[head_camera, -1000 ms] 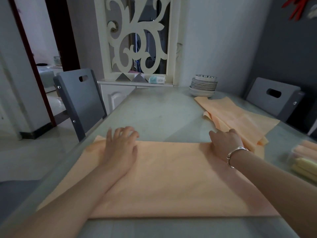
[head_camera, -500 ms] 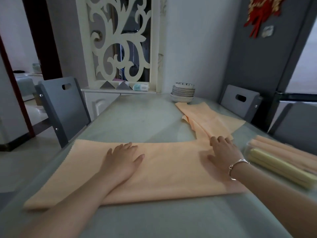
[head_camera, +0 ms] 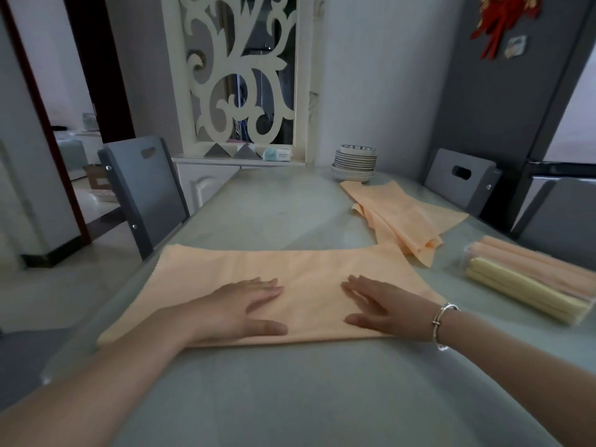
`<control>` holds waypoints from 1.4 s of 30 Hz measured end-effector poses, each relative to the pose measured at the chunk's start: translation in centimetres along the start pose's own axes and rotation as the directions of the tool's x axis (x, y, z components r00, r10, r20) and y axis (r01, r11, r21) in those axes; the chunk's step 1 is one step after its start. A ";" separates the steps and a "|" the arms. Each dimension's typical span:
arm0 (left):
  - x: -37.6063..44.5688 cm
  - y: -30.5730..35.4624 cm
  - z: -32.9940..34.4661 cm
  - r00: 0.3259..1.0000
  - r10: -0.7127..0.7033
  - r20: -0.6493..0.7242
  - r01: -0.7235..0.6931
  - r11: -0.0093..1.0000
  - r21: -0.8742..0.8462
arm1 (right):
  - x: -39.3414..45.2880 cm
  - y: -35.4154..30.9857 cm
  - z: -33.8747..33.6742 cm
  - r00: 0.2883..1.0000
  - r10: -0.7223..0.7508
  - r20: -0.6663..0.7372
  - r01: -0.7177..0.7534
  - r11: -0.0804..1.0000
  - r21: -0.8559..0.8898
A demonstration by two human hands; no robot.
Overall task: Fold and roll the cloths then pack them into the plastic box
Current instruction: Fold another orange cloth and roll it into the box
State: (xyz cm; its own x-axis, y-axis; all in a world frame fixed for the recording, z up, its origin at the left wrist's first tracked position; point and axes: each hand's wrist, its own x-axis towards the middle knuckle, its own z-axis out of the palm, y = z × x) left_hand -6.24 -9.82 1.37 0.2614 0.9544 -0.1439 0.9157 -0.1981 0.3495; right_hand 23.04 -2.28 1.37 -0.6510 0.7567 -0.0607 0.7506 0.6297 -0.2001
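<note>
A peach cloth (head_camera: 225, 269), folded into a long band, lies flat across the table in front of me. My left hand (head_camera: 245, 304) rests flat on its middle with straight fingers. My right hand (head_camera: 383, 304), a bracelet on its wrist, lies flat on the cloth close beside the left. A loose pile of peach cloths (head_camera: 403, 214) sits further back on the right. At the right edge stands the clear plastic box (head_camera: 467, 253) holding rolled peach and yellow cloths.
A stack of plates (head_camera: 354, 162) stands at the table's far end by the wall. Grey chairs flank the table, one on the left (head_camera: 142, 188) and one on the right (head_camera: 461, 179). The grey-green tabletop (head_camera: 290, 398) runs toward me.
Both hands have slid from the cloth's far edge and ends toward its middle and nearer each other. The view has pulled back, so the plastic box shows on the right.
</note>
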 end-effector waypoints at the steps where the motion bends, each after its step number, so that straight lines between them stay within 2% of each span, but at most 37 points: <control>1: -0.3 -0.3 0.2 1.000 0.016 -0.002 -0.016 0.999 0.050 | -0.1 -0.2 0.2 1.000 -0.006 -0.006 0.006 1.000 -0.014; 5: 0.4 -1.6 1.3 0.993 0.077 -0.093 -0.065 0.990 0.128 | 0.5 -0.2 0.5 1.000 -0.001 -0.024 0.001 1.000 -0.010; 9: 3.3 -3.1 1.1 0.974 0.065 -0.217 -0.051 0.996 0.071 | 3.3 1.0 0.1 1.000 0.024 -0.020 -0.024 1.000 0.014; 13: 7.3 -4.8 -0.4 0.935 0.041 -0.353 -0.037 0.999 0.017 | 7.8 2.0 -1.8 0.972 0.118 -0.204 -0.104 0.991 0.081; 17: 11.5 -6.9 -2.2 0.886 -0.030 -0.462 0.018 0.999 -0.030 | 13.9 4.4 -3.3 0.949 0.185 -0.255 -0.192 0.981 -0.005; 23: 15.3 -8.1 -2.7 0.881 -0.090 -0.464 0.123 0.992 0.042 | 20.5 7.1 -2.7 0.967 0.230 -0.113 -0.237 0.970 -0.053; 28: 16.3 -8.5 -2.5 0.856 -0.090 -0.508 0.136 0.989 0.055 | 21.4 7.7 -2.9 0.944 0.263 -0.199 -0.256 0.965 0.060; 34: 16.0 -7.8 -2.5 0.870 -0.083 -0.486 0.147 0.985 0.094 | 20.7 8.0 -3.9 0.948 0.313 -0.063 -0.317 0.947 -0.055; 39: 15.8 -7.3 -2.8 0.847 -0.099 -0.522 0.198 0.971 0.137 | 19.8 6.9 -4.6 0.931 0.194 -0.308 -0.228 0.971 -0.077; 42: 15.9 -7.2 -2.7 0.813 -0.069 -0.579 0.190 0.970 0.151 | 19.1 6.5 -4.7 0.921 0.156 -0.358 -0.195 0.978 -0.074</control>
State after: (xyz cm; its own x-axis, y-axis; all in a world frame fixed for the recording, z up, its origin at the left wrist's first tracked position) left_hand -9.48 7.37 -0.90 -0.0271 0.9183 0.3950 0.9841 -0.0450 0.1720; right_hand 16.02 17.06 3.56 -0.4413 0.8580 0.2628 0.8694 0.4814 -0.1118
